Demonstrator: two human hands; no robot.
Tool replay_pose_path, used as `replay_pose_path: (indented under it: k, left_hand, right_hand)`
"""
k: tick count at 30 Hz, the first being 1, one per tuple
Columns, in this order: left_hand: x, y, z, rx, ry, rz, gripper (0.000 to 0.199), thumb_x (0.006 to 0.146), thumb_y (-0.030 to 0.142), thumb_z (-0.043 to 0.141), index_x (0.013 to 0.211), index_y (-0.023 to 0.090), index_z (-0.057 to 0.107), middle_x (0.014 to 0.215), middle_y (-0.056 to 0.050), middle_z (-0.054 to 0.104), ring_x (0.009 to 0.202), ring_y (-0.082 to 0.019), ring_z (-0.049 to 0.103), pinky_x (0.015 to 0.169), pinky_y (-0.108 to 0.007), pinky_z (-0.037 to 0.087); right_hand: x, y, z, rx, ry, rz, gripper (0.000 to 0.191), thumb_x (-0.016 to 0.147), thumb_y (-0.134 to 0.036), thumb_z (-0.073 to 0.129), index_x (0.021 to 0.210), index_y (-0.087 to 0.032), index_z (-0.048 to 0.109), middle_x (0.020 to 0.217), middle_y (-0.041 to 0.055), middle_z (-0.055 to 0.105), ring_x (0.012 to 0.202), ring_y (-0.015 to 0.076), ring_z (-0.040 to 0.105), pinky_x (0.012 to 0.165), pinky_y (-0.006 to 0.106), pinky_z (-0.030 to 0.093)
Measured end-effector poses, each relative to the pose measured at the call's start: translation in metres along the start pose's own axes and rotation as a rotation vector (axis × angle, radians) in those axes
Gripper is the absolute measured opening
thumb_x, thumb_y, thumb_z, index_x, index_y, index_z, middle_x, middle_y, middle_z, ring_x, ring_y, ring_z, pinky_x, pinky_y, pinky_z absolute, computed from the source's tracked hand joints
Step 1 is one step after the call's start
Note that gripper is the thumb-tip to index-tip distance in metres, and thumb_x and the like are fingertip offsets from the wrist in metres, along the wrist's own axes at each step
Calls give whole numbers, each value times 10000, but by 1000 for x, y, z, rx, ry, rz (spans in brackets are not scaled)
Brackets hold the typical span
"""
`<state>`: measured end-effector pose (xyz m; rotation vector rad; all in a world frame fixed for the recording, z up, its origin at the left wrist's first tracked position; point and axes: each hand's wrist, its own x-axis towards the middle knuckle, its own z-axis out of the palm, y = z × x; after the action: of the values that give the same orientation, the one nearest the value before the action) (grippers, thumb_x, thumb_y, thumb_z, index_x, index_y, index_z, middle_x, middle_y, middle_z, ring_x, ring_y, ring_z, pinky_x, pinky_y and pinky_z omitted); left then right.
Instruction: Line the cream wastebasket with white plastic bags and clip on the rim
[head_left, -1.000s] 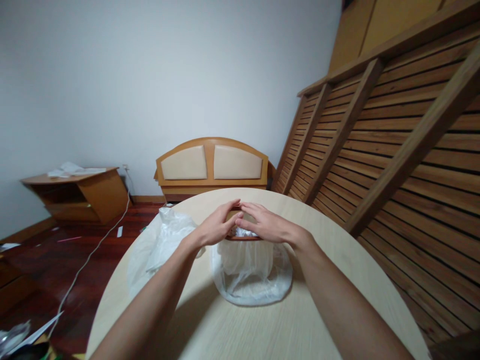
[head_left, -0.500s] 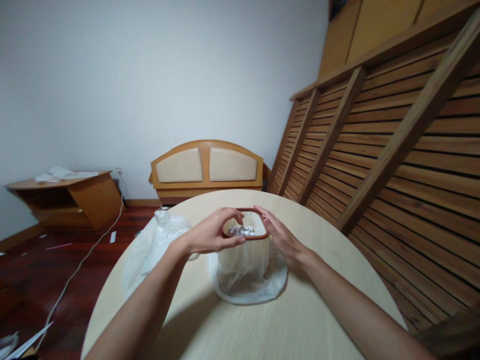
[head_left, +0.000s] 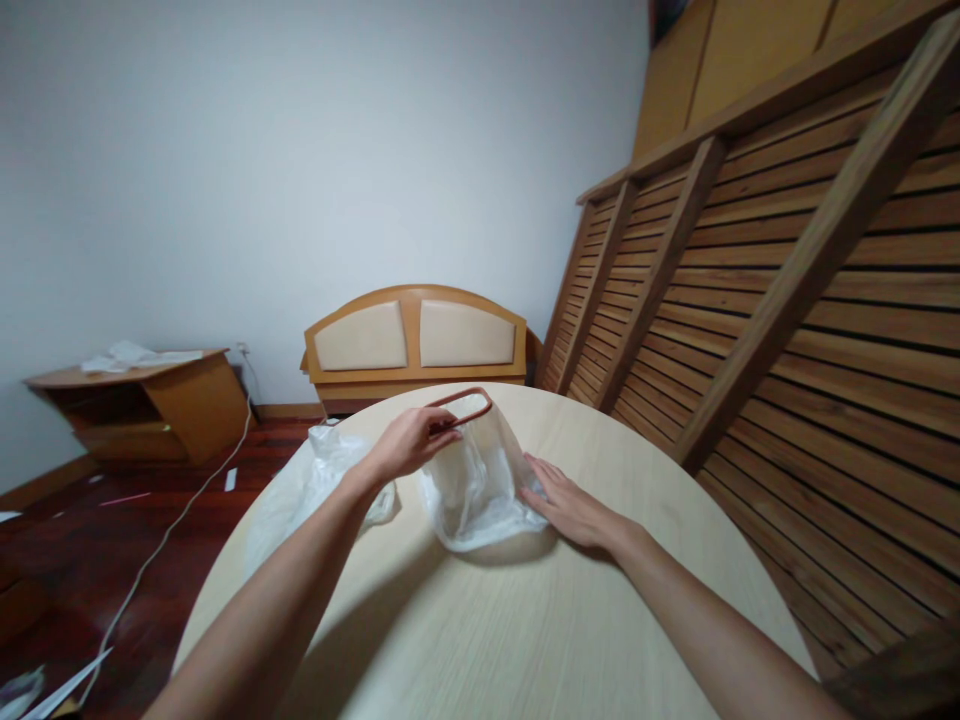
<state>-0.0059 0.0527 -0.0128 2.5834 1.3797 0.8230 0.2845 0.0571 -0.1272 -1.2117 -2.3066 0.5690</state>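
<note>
A small pale trash bin (head_left: 484,462) with a brown rim is tilted to the left on the round table, a thin translucent plastic bag (head_left: 474,530) around its lower part. My left hand (head_left: 409,440) is closed on the left side of the rim, thumb and fingers pinching it. Low against the bin's right side, my right hand (head_left: 574,503) touches the bag, its fingers stretched out. The inside of the bin is mostly hidden at this angle. A second crumpled plastic bag (head_left: 330,460) lies to the left, partly behind my left forearm.
The round table (head_left: 600,620) has a pale wood top. Beyond it stands a headboard (head_left: 412,335). Wooden slatted panels (head_left: 750,300) lean along the right. At left are a low cabinet (head_left: 172,410) with papers and a white cable (head_left: 161,535) across the floor.
The bin has gone from upright to tilted left, its rim shifting left and away. My right hand has slid from the rim down to the bag; my left hand now grips the rim.
</note>
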Motion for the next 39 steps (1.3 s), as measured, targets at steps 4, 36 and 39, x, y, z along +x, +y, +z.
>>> replay_pose_path:
  k: [4,36,39]
  left_hand:
    - [26,-34,-17,41,156,-120,400,884,499,537,952,161,742,751,-28,701,641,-147,567,575,-222,328]
    - [-17,-36,135,192,-75,-204,555,942,443,439,1424,170,471,1539,-139,424,1424,-300,378,1165,-467,322]
    - [-27,-26,156,170,-221,-203,588,959,497,375,1471,213,427,1587,-115,359,1477,-334,289,1185,-541,253]
  right_hand:
    - [1,21,7,-118,-38,142,887,941,-695,284,1590,-110,132,1650,156,115,1523,292,117,1242,473,141]
    - [36,10,34,-336,-82,310,715,961,-624,295,1544,-211,334,1644,97,209,1517,320,139,1199,552,63]
    - [40,3,43,-346,-5,318,682,966,-562,336,1528,-178,369,1627,119,259,1510,313,172,1205,509,84]
